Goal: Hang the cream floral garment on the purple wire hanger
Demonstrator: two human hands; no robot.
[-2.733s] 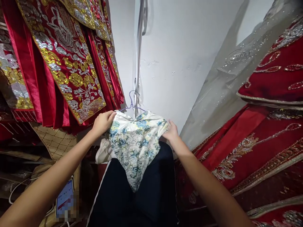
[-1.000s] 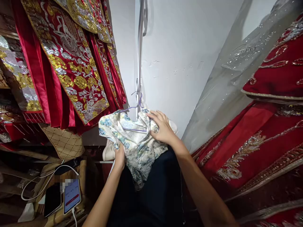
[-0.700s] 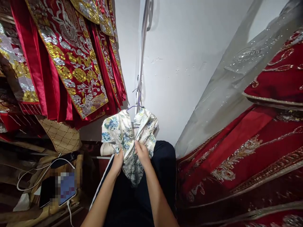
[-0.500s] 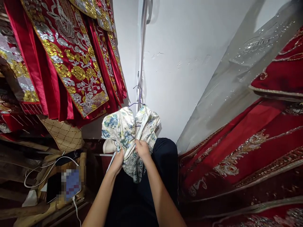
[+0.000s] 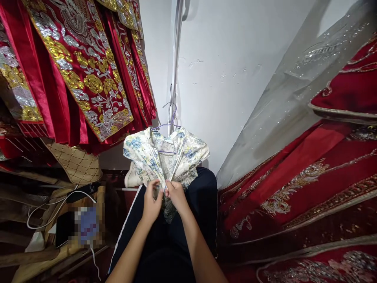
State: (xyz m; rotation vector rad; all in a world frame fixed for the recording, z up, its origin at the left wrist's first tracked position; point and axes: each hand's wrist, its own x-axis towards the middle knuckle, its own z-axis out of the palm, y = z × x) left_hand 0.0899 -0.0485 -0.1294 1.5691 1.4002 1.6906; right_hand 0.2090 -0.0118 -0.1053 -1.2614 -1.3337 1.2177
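A short-sleeved floral shirt (image 5: 144,151), white with blue and yellow flowers, hangs on a thin purple hanger (image 5: 174,120) in front of me. Its front is parted at the neck, and the lower part drapes over my lap. My left hand (image 5: 153,198) has its fingers closed on the left front edge. Beside it, my right hand (image 5: 175,194) pinches the right front edge where the two edges meet. Any fastener there is too small to make out.
Red embroidered garments (image 5: 94,82) hang at the upper left; more red beaded clothing (image 5: 294,188) fills the right side. At lower left, a wooden stand (image 5: 55,259) holds a phone-like dark object and a white cable (image 5: 41,228). A pale wall and metal pole (image 5: 176,51) stand ahead.
The shirt has spread wider, its collar now open and the hanger bar showing. My left hand has moved right, close to my right hand, and both now meet at the front edges.
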